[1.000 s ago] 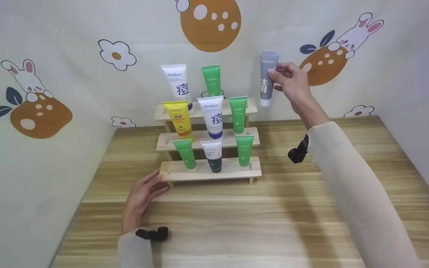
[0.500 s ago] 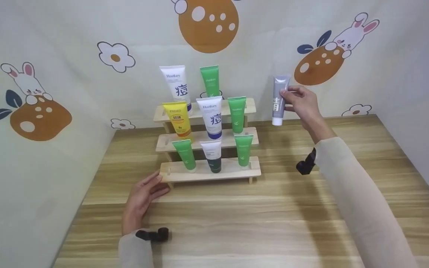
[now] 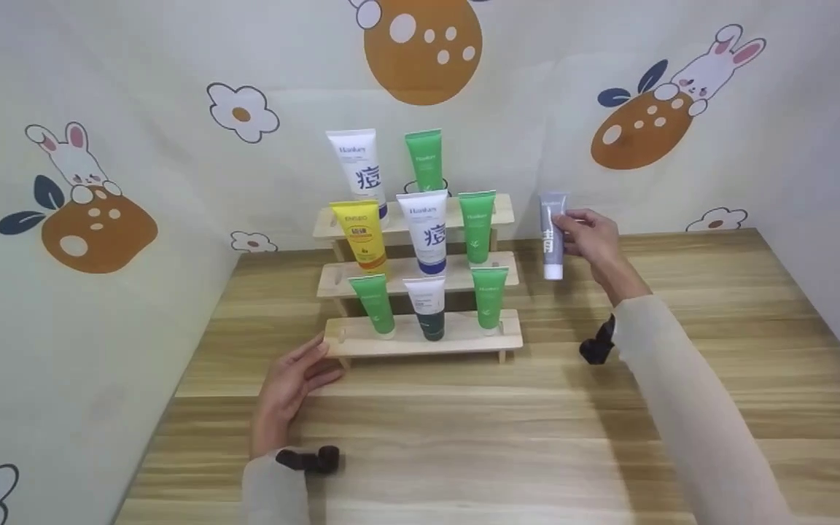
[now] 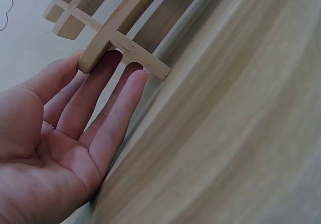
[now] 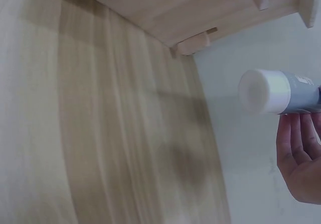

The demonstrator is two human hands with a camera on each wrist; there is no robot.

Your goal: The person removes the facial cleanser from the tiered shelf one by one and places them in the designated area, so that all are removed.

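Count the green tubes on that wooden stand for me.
4: a green tube on the top shelf, one on the middle shelf, and on the bottom shelf, one left, one right.

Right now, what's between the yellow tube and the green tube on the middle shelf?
A white, blue-capped tube stands between them, as the head view shows.

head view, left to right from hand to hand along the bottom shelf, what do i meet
Left hand, small green tube with white cap, white tube with dark green bottom, second small green tube, slim grey tube with white cap, right hand.
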